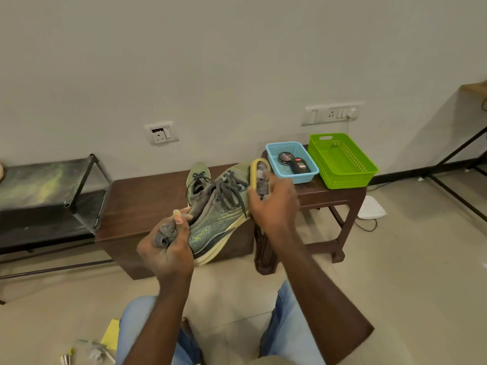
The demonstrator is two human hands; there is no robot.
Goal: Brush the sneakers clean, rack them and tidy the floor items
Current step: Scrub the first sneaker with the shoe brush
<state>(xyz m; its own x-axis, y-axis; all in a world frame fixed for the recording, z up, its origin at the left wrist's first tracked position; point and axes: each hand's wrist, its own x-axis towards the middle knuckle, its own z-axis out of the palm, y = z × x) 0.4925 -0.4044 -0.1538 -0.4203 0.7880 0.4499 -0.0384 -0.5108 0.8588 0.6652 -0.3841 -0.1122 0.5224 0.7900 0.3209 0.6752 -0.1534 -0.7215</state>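
Note:
A worn green sneaker (218, 219) with grey laces is lifted in front of me, toe pointing away and to the right. My left hand (168, 248) grips it at the heel collar, thumb up along the opening. My right hand (274, 204) holds a yellow-backed shoe brush (259, 175) against the sneaker's toe end, bristles facing me. The second green sneaker (197, 177) lies on the low brown bench (142, 204) behind the held one.
A black metal shoe rack (52, 201) stands at the left. On a brown stool (332, 196) sit a blue basket (291, 162) with polish tins and a green basket (342, 160). Yellow cloth (112, 338) and small litter (89, 351) lie on the floor.

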